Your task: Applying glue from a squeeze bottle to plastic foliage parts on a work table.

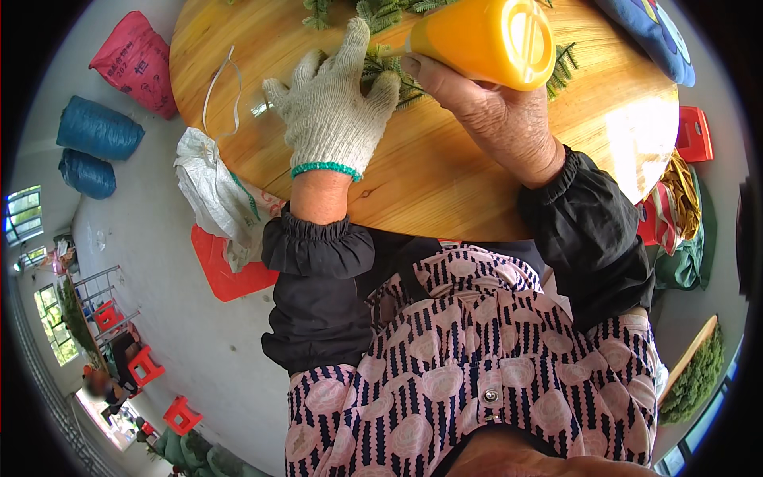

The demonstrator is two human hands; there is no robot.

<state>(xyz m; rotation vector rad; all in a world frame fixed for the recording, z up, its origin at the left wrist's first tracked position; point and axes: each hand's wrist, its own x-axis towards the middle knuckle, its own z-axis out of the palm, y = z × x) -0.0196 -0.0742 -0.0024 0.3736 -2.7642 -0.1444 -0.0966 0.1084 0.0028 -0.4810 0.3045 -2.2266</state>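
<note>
My left hand [330,111] wears a white knitted glove with a green cuff. Its fingers are spread over the table, and nothing is visibly gripped. Bare and curled, my right hand [501,119] holds a yellow squeeze bottle [457,40] on its side. The base of the bottle faces me at the right, and its narrow nozzle [387,50] points left toward the gloved index finger. Green artificial pine sprigs [385,14] lie at the far edge of the view. Another sprig [409,97] shows between my two hands, partly covered by them.
Under my hands is a round wooden table [445,191]. A white strap loop [236,95] and a white woven sack [211,179] hang at its left edge. A blue cushion-like item [656,36] sits at the far right. Red stools [693,133] and stuffed bags [103,127] stand around.
</note>
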